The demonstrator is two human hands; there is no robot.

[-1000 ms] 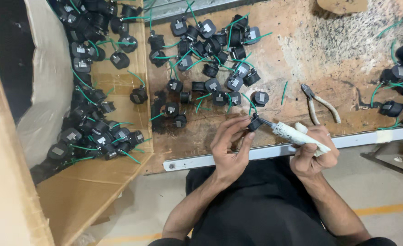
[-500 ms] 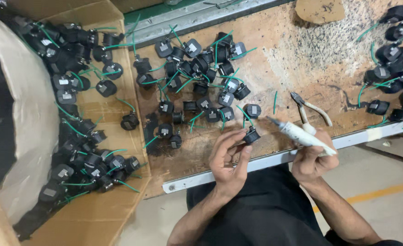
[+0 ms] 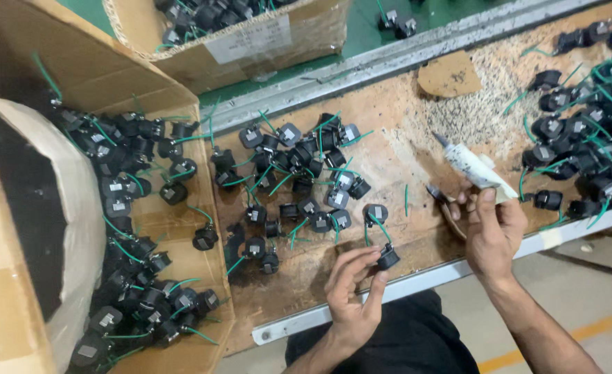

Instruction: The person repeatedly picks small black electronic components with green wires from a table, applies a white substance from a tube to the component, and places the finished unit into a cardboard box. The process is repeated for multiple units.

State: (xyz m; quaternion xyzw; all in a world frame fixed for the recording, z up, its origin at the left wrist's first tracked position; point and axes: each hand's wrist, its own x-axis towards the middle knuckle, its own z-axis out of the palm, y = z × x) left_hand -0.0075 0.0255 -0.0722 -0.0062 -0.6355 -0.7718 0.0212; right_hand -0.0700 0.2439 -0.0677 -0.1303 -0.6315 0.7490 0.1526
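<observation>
Left hand (image 3: 351, 294): low centre, at the near edge of the bench; fingers curled, tips pinching a small black round plastic part w/ a green wire (image 3: 388, 257).
Part: sits at the fingertips, thumb under/near side, index + middle on the far side; wire runs up and away from the hand. Just over the bench's near edge, beside the grey metal edge rail (image 3: 417, 282).
Right hand (image 3: 493, 232): right of centre, fingers wrapped round a white squeeze tube w/ a grey nozzle (image 3: 473, 166); thumb pressed along the tube body.
Tube: tilted, nozzle pointing up-left, away from the part; tip and part well apart.
Pliers: small metal pliers w/ pale handles (image 3: 439, 195) lie on the bench just left of the right hand, partly hidden by its fingers.
Bench: worn brown wooden worktop (image 3: 403, 111), speckled and scuffed.
Centre pile: loose cluster of like black parts w/ green wires (image 3: 299, 180), just beyond the left hand.
Right pile: more of the same (image 3: 590, 138), far right.
Left box: open brown cardboard box (image 3: 174, 221) w/ many such parts, white liner bag (image 3: 77, 228) inside on its left.
Far box: second cardboard carton (image 3: 250, 45) at top, same parts inside.
</observation>
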